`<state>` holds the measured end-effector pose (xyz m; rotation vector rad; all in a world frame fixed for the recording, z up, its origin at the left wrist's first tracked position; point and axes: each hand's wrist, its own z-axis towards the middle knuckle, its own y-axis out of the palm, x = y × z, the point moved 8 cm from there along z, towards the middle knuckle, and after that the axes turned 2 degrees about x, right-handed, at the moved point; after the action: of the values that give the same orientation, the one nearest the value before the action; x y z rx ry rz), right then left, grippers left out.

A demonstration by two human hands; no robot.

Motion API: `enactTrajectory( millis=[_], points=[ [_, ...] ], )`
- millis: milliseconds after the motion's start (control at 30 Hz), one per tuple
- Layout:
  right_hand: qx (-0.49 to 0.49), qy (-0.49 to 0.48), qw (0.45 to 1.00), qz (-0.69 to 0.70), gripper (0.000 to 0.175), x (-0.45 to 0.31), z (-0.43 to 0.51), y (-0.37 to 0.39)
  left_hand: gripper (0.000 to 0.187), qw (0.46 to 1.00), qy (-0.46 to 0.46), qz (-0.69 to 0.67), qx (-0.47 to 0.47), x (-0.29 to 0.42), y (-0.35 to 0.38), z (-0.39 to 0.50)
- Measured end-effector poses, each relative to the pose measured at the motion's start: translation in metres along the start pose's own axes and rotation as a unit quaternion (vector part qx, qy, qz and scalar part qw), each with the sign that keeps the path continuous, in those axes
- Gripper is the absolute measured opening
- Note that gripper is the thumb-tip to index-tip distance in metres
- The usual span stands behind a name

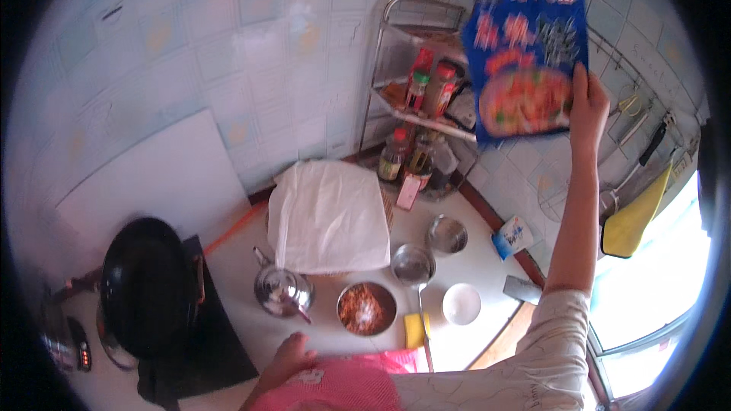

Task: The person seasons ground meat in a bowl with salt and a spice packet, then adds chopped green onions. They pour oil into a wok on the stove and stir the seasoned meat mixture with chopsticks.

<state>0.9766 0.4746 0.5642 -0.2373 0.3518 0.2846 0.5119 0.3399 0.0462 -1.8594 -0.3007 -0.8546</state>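
My right hand [589, 104] grips the lower right edge of a blue printed food packet [525, 57], raised at the upper right in front of the corner rack. The packet bears writing and a picture of a dish. My left hand [294, 351] is low, at the counter's front edge, with nothing visible in it; its fingers are partly foreshortened. Beyond it stands a shiny metal kettle [284, 291]. To the kettle's right is a metal bowl [366, 309] of reddish chopped food with white powder on top. A metal ladle [423, 319] leans from a metal pot [413, 265].
A black wok [148, 288] stands at the left. A white cloth [331, 217] covers something behind the bowl. Bottles and jars fill the corner rack [422, 117]. A white bowl [461, 303], yellow sponge [416, 330] and cleaver blade [522, 289] lie on the right.
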Motion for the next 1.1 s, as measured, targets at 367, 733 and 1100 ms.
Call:
enactTrajectory(
  millis=[367,733,1100],
  points=[
    [-0.409,-0.127,0.884,-0.185,0.025,-0.067,-0.303,-0.047,0.059,0.969,-0.006,0.218,-0.116,-0.031,0.047,-0.023],
    [-0.444,-0.200,0.845,-0.222,0.021,-0.107,-0.369,-0.011,0.054,0.956,-0.020,0.254,-0.144,-0.023,0.042,-0.032],
    [-0.475,-0.242,0.806,-0.257,0.023,-0.116,-0.383,0.010,0.051,0.962,-0.007,0.245,-0.118,-0.033,0.048,-0.031]
  ],
)
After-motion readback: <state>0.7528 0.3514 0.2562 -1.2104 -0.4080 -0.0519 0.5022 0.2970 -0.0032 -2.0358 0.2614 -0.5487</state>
